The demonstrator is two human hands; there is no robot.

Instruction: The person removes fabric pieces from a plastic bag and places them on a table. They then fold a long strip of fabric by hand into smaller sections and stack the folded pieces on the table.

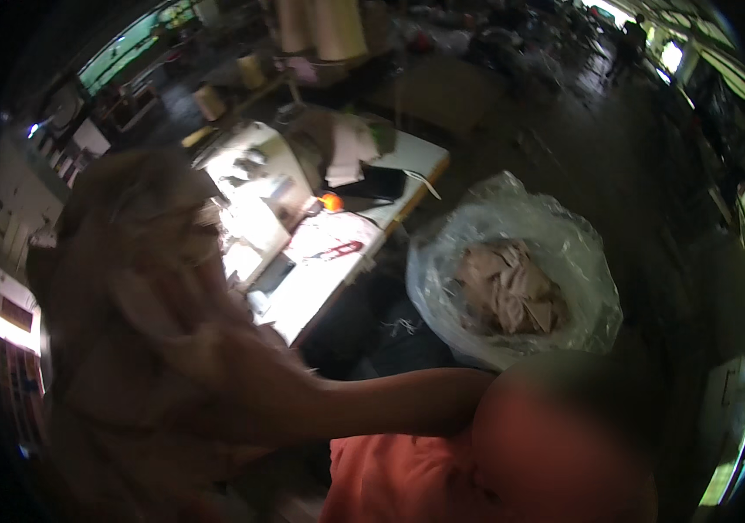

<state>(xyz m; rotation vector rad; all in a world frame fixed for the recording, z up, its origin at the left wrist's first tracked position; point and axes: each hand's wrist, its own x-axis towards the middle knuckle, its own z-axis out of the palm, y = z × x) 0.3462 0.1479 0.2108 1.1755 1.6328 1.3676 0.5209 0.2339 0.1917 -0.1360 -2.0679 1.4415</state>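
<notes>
From the lower right, my right arm crosses the view, bare below a red-orange sleeve (521, 444). Its hand (168, 296), smeared by motion, is closed on a large bundle of brown cloth (85, 366) that fills the left side close to me. The separate fingers are hard to make out. My left hand does not show; the bundle may hide it. Beyond the bundle is a brightly lit sewing machine (255, 183) on a white table (307, 301). A red-handled tool, perhaps scissors (344, 251), lies on the table next to a small orange item (331, 202).
A clear plastic bag (429, 270) with beige-brown cloth pieces (512, 288) stands right of the table. Light cloth (351, 148) and a dark flat object (371, 186) lie at the table's far end. Thread cones (209, 102) stand behind. Far off at the upper right is a person (632, 42).
</notes>
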